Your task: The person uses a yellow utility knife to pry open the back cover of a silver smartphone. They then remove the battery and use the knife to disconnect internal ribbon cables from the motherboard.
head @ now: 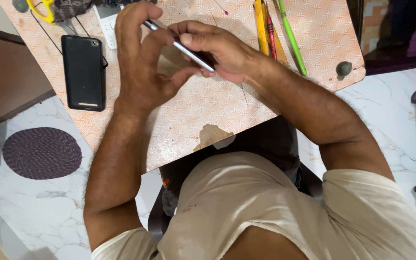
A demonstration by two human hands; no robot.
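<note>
We grip a thin phone [181,48] edge-on, left hand [140,62] and right hand [217,50] both clenched around it; another black phone [84,72] lies at nine o'clock. We judge prying needs steady thumbs.

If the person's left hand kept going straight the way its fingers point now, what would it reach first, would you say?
Probably the white device at the board's far edge, just beyond the fingertips of the left hand, though depth is hard to judge. That hand now grips a thin phone together with the right hand.

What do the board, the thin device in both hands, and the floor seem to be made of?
Board: likely wood or pressed board under patterned laminate; a chip at the near edge bares a brown core. Device, held by the left hand and right hand: glossy metal or plastic edge with bright glints. Floor: polished veined marble or marble-look tile.
</note>
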